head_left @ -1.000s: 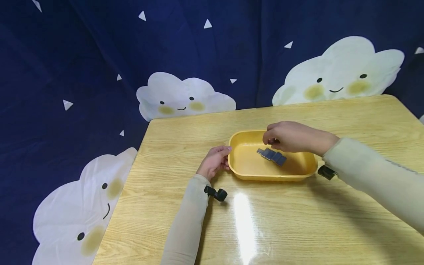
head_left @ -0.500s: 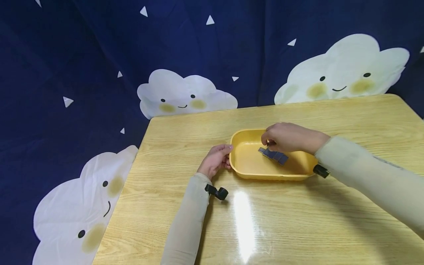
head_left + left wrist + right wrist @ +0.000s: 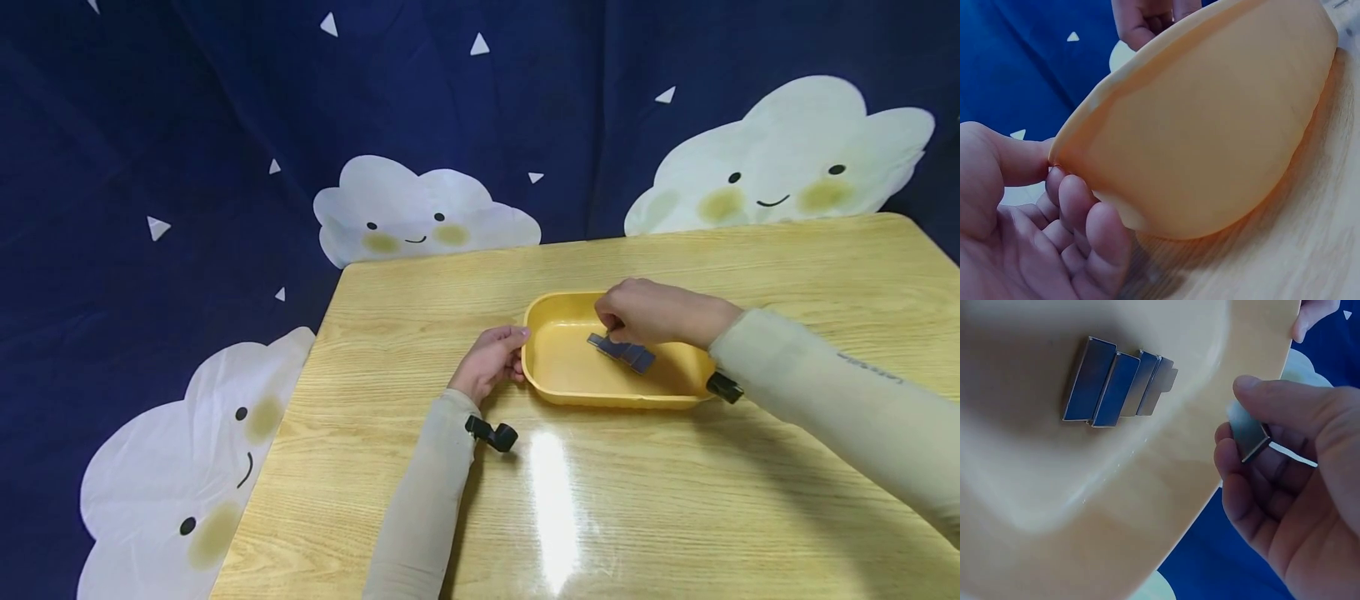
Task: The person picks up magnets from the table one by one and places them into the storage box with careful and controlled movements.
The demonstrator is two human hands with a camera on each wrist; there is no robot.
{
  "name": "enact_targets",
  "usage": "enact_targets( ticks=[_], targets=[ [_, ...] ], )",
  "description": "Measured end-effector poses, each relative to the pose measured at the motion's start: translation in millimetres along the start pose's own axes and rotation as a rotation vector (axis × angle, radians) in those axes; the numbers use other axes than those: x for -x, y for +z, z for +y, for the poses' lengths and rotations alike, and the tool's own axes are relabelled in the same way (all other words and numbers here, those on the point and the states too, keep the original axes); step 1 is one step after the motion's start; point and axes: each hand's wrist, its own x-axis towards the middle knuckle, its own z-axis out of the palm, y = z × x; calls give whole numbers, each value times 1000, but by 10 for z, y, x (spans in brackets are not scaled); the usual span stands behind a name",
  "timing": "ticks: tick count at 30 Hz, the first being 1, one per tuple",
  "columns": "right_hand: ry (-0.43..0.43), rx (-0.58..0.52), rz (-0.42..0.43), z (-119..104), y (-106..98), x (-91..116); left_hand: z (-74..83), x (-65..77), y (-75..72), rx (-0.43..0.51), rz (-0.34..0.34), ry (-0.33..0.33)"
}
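A shallow yellow plastic tray [image 3: 555, 395] stands on the wooden table. My left hand [image 3: 486, 363] pinches its left rim between thumb and fingers, as the left wrist view shows closely. Inside lie several small, flat, shiny rectangular metal blocks [image 3: 1102, 389], side by side in a slightly stepped row. Over the tray's back half, my right hand [image 3: 660, 312] holds one more flat metal block [image 3: 1249, 432] between thumb and curled fingers. In the head view that block is mostly hidden by the hand, which also covers part of the row.
The wooden table [image 3: 360, 350] extends around the tray, with a bright light reflection in front of it. A dark blue curtain [image 3: 450, 100] printed with white clouds hangs behind and to the left. Each wrist wears a small black camera [image 3: 491, 434].
My right hand has shifted slightly lower within the view, staying over the tray with its block. The left hand keeps its grip on the rim. The whole head view has drifted a little.
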Motion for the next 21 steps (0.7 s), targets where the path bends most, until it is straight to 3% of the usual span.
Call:
enact_targets(
  ticks=[13, 21],
  targets=[
    [-1, 1, -36, -6, 91, 3, -2, 1, 1, -3, -6, -4],
    [41, 6, -66, -9, 100, -17, 0, 5, -5, -1, -9, -2]
  ],
)
